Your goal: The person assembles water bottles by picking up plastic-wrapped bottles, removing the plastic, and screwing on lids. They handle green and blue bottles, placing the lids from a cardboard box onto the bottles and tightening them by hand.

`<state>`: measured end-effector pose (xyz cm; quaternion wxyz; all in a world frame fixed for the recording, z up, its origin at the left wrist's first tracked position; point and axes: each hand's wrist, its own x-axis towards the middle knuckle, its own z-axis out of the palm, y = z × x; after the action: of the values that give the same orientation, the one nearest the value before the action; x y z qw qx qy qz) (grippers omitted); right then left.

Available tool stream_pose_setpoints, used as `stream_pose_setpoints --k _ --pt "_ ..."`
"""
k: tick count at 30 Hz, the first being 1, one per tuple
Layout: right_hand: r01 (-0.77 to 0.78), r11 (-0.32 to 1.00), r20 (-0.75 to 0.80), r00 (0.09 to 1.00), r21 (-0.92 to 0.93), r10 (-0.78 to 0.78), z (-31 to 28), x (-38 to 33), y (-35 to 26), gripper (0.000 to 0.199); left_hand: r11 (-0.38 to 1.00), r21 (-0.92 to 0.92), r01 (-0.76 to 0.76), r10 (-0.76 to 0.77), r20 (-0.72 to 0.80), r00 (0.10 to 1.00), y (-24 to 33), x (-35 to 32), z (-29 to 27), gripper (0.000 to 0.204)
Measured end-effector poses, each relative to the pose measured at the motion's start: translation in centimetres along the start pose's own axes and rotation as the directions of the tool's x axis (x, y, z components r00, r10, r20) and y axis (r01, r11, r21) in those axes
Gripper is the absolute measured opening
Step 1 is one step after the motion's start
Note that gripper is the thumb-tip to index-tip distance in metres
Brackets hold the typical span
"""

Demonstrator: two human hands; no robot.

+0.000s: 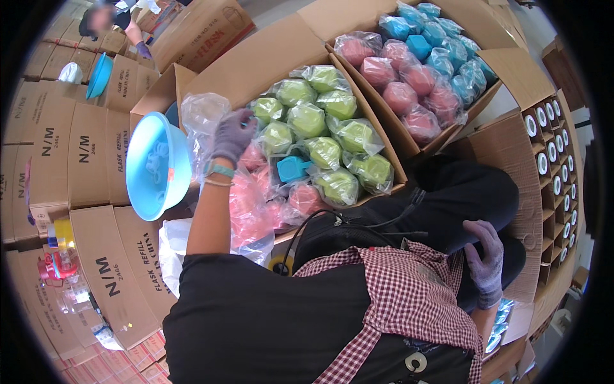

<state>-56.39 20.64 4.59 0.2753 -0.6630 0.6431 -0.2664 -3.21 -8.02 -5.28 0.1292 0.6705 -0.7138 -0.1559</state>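
My left hand [233, 136], in a grey-purple glove, reaches over the near edge of a cardboard box [256, 40]. Its fingers are curled together beside the wrapped green cup-like pieces [296, 91]; what they grip, if anything, is hidden. Clear plastic bags [203, 114] lie next to that hand. Below the green pieces are wrapped pink ones [248, 203] and one bare blue piece [293, 168] with a handle-like tab. My right hand [486, 264], gloved too, hangs beside my knee with fingers apart and nothing in them.
A second box [414, 144] holds wrapped pink and blue pieces. At right, a divided carton [549, 211] contains several white-rimmed cylinders. A light-blue basin [137, 173] sits at left, near stacked cartons [89, 150] and bottles [61, 264]. Another person [105, 22] is at the far left.
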Motion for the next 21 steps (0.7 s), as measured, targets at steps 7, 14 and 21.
stream_pose_setpoints --k 7,14,21 --pt "-0.053 0.998 -0.002 0.999 0.038 0.053 0.3 -0.1 -0.3 0.037 0.853 0.487 -0.185 -0.192 0.624 0.757 -10.4 5.4 12.9 0.063" --pt "-0.080 0.997 -0.093 0.992 0.021 0.081 1.7 -0.7 0.8 0.036 0.848 0.500 -0.177 -0.197 0.606 0.770 -3.4 4.1 12.9 0.075" --pt "-0.060 0.993 -0.101 0.992 0.104 0.070 1.7 -0.1 0.8 0.034 0.710 0.704 0.017 -0.339 0.320 0.885 -9.2 1.9 14.0 0.074"
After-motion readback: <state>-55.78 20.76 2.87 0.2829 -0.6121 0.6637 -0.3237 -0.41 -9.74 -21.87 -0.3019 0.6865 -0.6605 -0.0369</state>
